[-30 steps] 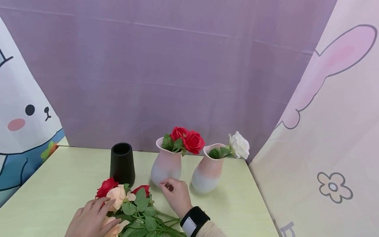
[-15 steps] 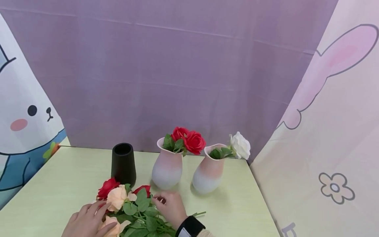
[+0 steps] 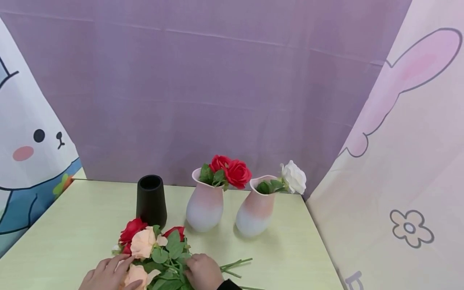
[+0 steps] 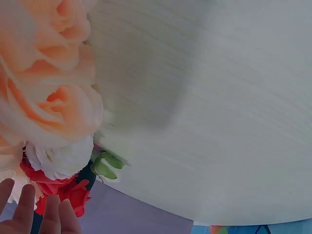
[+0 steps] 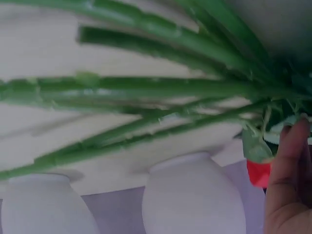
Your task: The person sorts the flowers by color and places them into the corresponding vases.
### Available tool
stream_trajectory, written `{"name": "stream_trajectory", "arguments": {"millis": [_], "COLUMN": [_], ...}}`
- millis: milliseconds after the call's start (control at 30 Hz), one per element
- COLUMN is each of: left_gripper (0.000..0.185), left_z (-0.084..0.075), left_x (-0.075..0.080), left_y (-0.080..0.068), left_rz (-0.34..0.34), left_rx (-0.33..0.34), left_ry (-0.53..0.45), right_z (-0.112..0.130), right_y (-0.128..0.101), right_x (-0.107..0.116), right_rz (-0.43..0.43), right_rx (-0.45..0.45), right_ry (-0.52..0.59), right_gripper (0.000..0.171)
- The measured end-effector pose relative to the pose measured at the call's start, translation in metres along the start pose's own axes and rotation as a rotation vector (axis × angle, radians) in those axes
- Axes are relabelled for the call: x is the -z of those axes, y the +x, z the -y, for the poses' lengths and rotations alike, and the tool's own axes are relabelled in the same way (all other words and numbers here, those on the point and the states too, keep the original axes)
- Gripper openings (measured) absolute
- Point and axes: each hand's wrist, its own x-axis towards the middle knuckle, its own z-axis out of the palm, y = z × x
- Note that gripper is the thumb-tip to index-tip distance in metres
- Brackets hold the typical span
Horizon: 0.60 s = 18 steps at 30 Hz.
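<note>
A loose pile of roses lies at the table's front, with a peach rose (image 3: 142, 242), a red rose (image 3: 133, 230) and leafy green stems (image 5: 122, 88). My left hand (image 3: 108, 274) lies over the blooms at the pile's left side, fingers extended and slightly spread; in the left wrist view its fingertips reach up beside red petals (image 4: 73, 197) and a white rose (image 4: 61, 158). My right hand (image 3: 204, 272) reaches into the leaves and stems with bent fingers. In the right wrist view its fingertips meet a leaf (image 5: 257, 144); I cannot tell whether they grip a stem.
Behind the pile stands a black vase (image 3: 151, 203). To its right are a pink-and-white vase (image 3: 204, 209) with red roses and a similar vase (image 3: 255, 213) with a white rose (image 3: 293, 177). A purple cloth (image 3: 232, 100) hangs behind the table (image 3: 290, 257).
My right hand has come down and left from in front of the middle vase into the leaves and stems. The stem ends at the right now show. My left hand has barely moved.
</note>
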Motion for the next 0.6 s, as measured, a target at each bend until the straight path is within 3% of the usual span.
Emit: {"name": "stream_trajectory", "arguments": {"millis": [67, 133, 267, 333, 433, 533, 600], "left_gripper": [0.102, 0.102, 0.102, 0.102, 0.102, 0.101, 0.1], "left_z": [-0.001, -0.002, -0.003, -0.003, -0.004, -0.004, -0.003], "left_x": [0.0, 0.0, 0.002, 0.003, 0.005, 0.006, 0.006], "left_y": [-0.001, -0.002, -0.006, -0.008, -0.011, -0.012, -0.013], "left_rz": [-0.001, -0.003, -0.001, -0.001, -0.002, 0.002, 0.007], "left_rx": [0.007, 0.01, 0.012, 0.013, 0.013, 0.016, 0.017], "left_ry": [-0.001, 0.003, 0.0, -0.005, -0.01, -0.014, -0.016], "right_z": [0.008, 0.006, -0.013, -0.022, -0.028, -0.021, -0.011], "right_y": [0.001, 0.001, 0.006, 0.008, 0.008, 0.01, 0.012], "right_x": [0.011, 0.005, -0.046, -0.076, -0.099, -0.09, -0.072], "right_rz": [0.079, 0.071, 0.09, 0.14, 0.127, 0.174, 0.223], "right_rx": [-0.044, -0.018, 0.014, -0.015, 0.017, -0.045, -0.124], "right_ry": [0.014, 0.031, 0.053, 0.061, 0.059, 0.114, 0.173], "right_gripper": [0.025, 0.019, 0.024, 0.024, 0.021, 0.015, 0.012]}}
